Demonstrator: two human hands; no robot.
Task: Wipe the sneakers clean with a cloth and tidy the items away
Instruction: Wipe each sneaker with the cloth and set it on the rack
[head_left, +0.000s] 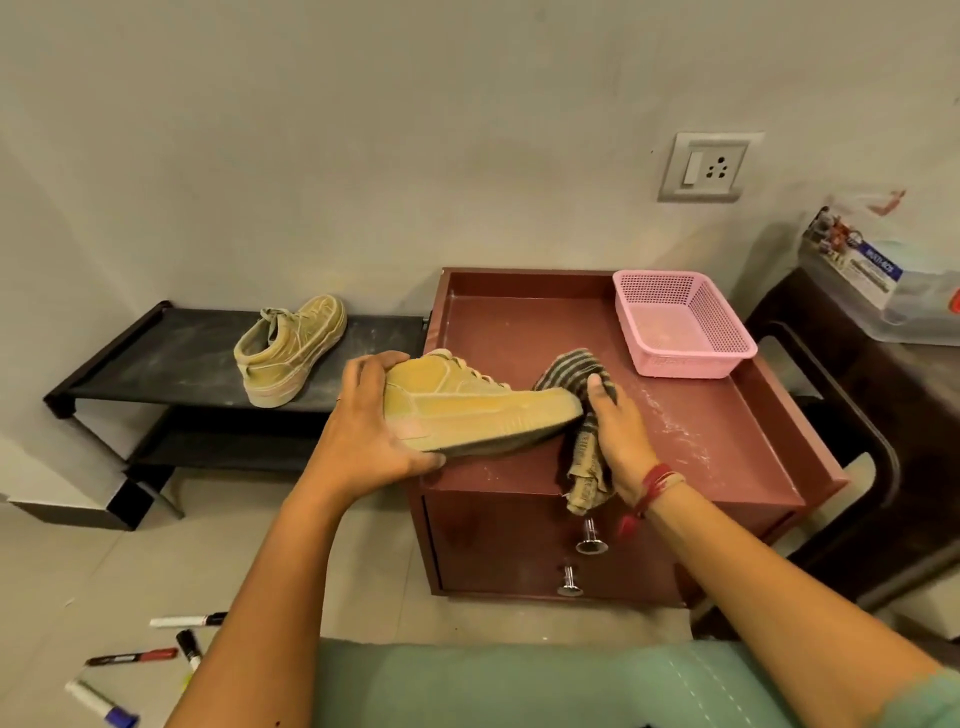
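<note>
Left hand (374, 415): fingers curled over the heel of a tan sneaker (467, 410), thumb under the sole. Firm grip. The sneaker sits at the front left corner of the red-brown cabinet (519, 332), toe pointing right, sole edge turned towards the person. I cannot tell whether it touches the cabinet top.

Right hand (618, 431): fingers closed round a striped cloth (574, 366), holding it against the sneaker's toe. The loose end of the cloth hangs over the cabinet's front edge, just above the upper drawer knob (591, 538).

Second sneaker (291, 348): on the top shelf of the black shoe rack (171, 358), left of the cabinet, heel nearest the person.

Pink basket (691, 361): back right corner of the cabinet top. White dust streaks lie on the surface near it.

Several markers (187, 621) lie scattered on the floor, lower left.
</note>
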